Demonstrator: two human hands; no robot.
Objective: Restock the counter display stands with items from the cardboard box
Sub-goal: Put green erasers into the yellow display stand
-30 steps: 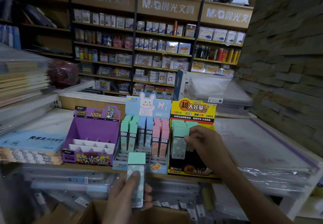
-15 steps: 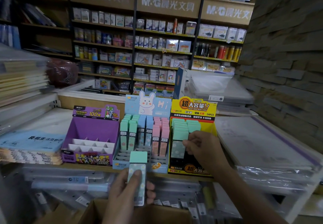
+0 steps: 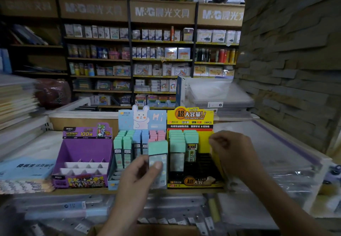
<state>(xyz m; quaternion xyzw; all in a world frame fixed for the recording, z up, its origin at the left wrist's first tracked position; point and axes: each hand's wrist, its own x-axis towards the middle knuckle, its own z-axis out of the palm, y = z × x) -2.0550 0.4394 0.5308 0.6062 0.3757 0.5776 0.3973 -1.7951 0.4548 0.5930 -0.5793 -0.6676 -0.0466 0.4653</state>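
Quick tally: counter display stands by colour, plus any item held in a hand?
Purple stand: 1
Blue bunny stand: 1
Yellow stand: 1
Mint-capped case, gripped by the left hand: 1
Total: 4

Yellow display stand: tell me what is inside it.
Mint-capped cases fill its left columns, beside bare black slots. The right hand covers its right edge, so that part cannot be seen.

3 cardboard display stands: 1 purple stand (image 3: 86, 149), 1 pale-blue rabbit-topped stand (image 3: 142, 118), 1 yellow stand (image 3: 190, 118). 1 mint-capped clear plastic case (image 3: 158, 150) in front.
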